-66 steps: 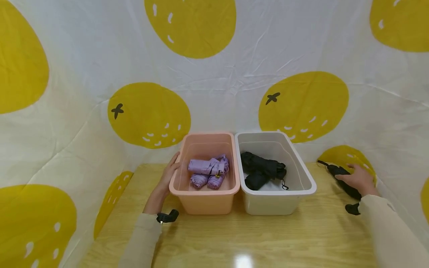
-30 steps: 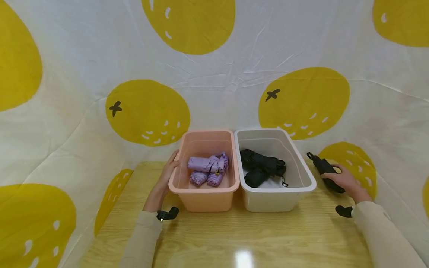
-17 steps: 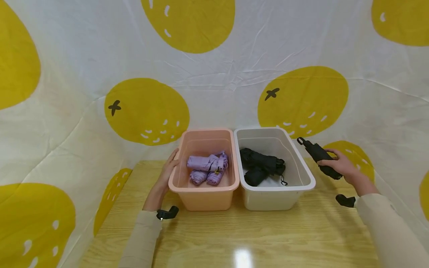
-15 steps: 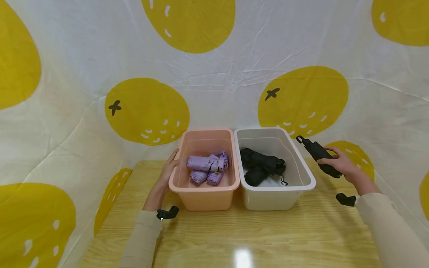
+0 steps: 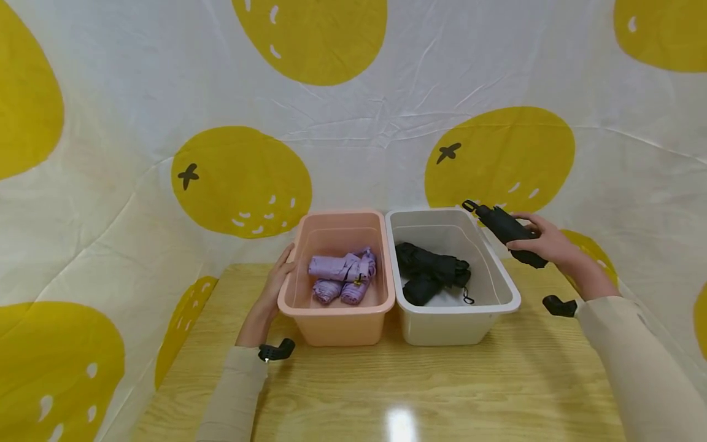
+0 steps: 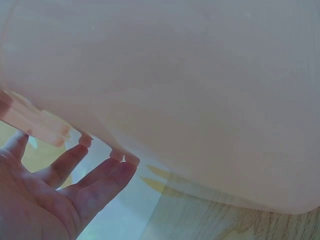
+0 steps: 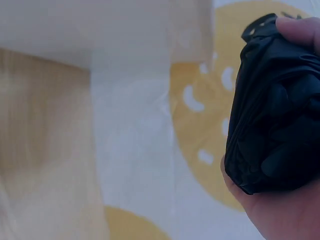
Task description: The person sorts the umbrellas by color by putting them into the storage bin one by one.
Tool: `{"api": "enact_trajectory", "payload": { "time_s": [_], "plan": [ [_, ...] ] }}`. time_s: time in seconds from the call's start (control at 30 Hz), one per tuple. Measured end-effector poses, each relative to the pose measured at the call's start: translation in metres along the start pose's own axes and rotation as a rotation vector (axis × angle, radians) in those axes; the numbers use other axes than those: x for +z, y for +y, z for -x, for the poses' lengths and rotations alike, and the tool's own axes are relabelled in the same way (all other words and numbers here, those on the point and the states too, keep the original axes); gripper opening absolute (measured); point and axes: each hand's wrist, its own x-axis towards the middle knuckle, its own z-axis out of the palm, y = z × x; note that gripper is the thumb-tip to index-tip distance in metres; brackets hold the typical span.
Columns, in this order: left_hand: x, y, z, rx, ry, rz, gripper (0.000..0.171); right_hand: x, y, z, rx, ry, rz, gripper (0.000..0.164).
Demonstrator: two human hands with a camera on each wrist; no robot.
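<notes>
A black folded umbrella (image 5: 505, 230) with a wrist loop hangs in the air, tilted, over the right edge of the white bin (image 5: 455, 325). My right hand (image 5: 547, 240) grips its lower end; the umbrella's bunched fabric also fills the right side of the right wrist view. Black folded umbrellas (image 5: 433, 267) lie crossed inside the white bin. Against the left side of the pink bin (image 5: 339, 328) rests my left hand (image 5: 274, 282). In the left wrist view its extended fingers (image 6: 102, 187) touch the bin's outer wall. The pink bin holds several purple folded umbrellas (image 5: 334, 268).
Both bins stand side by side on the wooden table (image 5: 331, 393), close to the back edge. A white cloth (image 5: 353, 159) with yellow fruit prints hangs behind and at both sides. Dark wrist devices (image 5: 276, 350) sit on both forearms.
My right hand has picked the black umbrella up from the table at the right and carried it up and left to the white bin's edge. The left hand stays at the pink bin.
</notes>
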Motion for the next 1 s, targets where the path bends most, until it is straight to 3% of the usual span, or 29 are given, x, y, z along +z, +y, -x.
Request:
{"api": "enact_trajectory", "payload": {
  "time_s": [0.27, 0.5, 1.0],
  "plan": [
    [0.001, 0.0, -0.001, -0.011, -0.015, -0.034, 0.058, 0.009, -0.032, -0.018, -0.085, -0.046, 0.028, 0.078],
    [0.0, 0.0, 0.001, 0.002, 0.004, -0.026, 0.059, 0.026, -0.057, -0.043, -0.094, -0.091, 0.037, 0.077],
    [0.0, -0.002, 0.0, 0.0, 0.0, -0.011, 0.059, 0.061, -0.07, -0.078, -0.097, -0.205, 0.02, 0.073]
  ]
}}
